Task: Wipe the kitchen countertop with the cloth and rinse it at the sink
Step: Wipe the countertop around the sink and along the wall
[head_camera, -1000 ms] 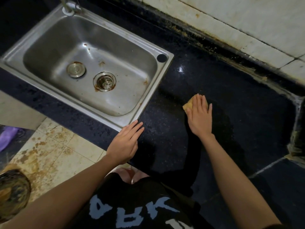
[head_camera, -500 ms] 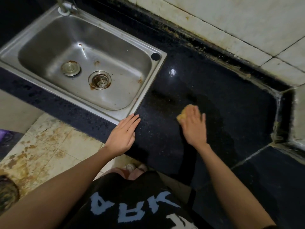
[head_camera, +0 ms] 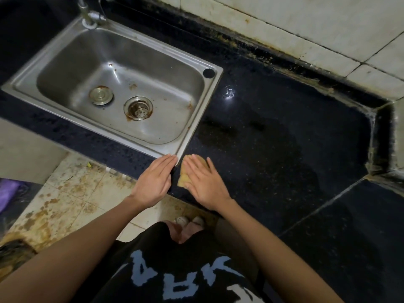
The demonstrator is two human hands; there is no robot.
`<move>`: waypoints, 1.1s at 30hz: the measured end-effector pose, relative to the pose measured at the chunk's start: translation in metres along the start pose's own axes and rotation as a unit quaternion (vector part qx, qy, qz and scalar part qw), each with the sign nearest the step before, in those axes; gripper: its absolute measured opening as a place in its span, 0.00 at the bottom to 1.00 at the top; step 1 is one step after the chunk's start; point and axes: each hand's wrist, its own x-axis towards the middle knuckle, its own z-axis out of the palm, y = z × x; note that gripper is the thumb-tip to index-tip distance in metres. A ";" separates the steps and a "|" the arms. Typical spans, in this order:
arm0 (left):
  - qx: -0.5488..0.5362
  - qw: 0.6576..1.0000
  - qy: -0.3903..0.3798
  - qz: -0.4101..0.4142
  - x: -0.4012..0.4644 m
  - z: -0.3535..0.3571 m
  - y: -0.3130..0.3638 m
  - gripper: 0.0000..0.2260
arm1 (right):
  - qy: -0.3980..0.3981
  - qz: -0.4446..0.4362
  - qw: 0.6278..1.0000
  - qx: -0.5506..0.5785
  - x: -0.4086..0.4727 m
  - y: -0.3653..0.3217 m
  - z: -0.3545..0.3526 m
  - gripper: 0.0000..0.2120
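Right hand: fingers straight and held close together, pressing flat on the yellow cloth, no pinch or curl visible. Cloth sits on the black tabletop near its front edge, just beside the sink's near right corner; most of it is under the palm, with yellow showing at the left edge and past the fingertips. Left hand: fingers straight, together, lying flat on the tabletop's front edge, tips touching or just at the sink rim corner, can't tell which; holds nothing. The two hands are side by side, narrow gap between them, the cloth's left edge in that gap. Both forearms bare, coming in from the bottom of the view. Tabletop to the right of the cloth shows a large darker wet-looking patch with streaks, plus a small bright reflection near the sink's far right corner. Sink is stainless steel, set into the tabletop; round drain strainer with rust-coloured staining around it, a round metal plug lying just left of it in the basin. Tap base at the sink's far left corner. Small round hole in the rim at the far right corner. Brown grime along the joint where the tabletop meets the tiled wall. Stained floor tiles below left; something purple at the left edge, unclear what. Person wears a black top with pale lettering.
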 end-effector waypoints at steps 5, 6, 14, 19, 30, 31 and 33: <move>-0.003 1.000 -0.002 -0.009 -0.003 -0.002 0.002 0.22 | 0.031 0.253 0.966 0.042 0.020 0.081 -0.014 0.28; -0.005 1.000 -0.001 -0.008 -0.004 -0.002 0.003 0.23 | 0.031 0.287 0.956 0.056 0.024 0.086 -0.018 0.28; -0.016 1.000 0.002 -0.010 -0.006 0.000 0.002 0.22 | 0.022 0.037 0.999 0.001 0.004 -0.001 -0.001 0.28; -0.020 1.000 0.003 -0.009 -0.008 -0.003 0.003 0.22 | 0.004 0.106 0.994 -0.009 0.021 0.061 -0.007 0.30; -0.045 0.997 0.014 -0.061 -0.018 -0.010 -0.014 0.22 | 0.022 0.115 0.991 0.060 0.043 0.002 -0.016 0.29; -0.045 0.997 0.015 -0.065 -0.017 -0.010 -0.014 0.22 | 0.022 0.102 0.993 0.056 0.034 -0.012 -0.012 0.28; -0.042 0.997 0.019 -0.065 -0.015 -0.011 -0.011 0.22 | 0.026 0.070 0.997 0.021 0.012 -0.030 -0.005 0.28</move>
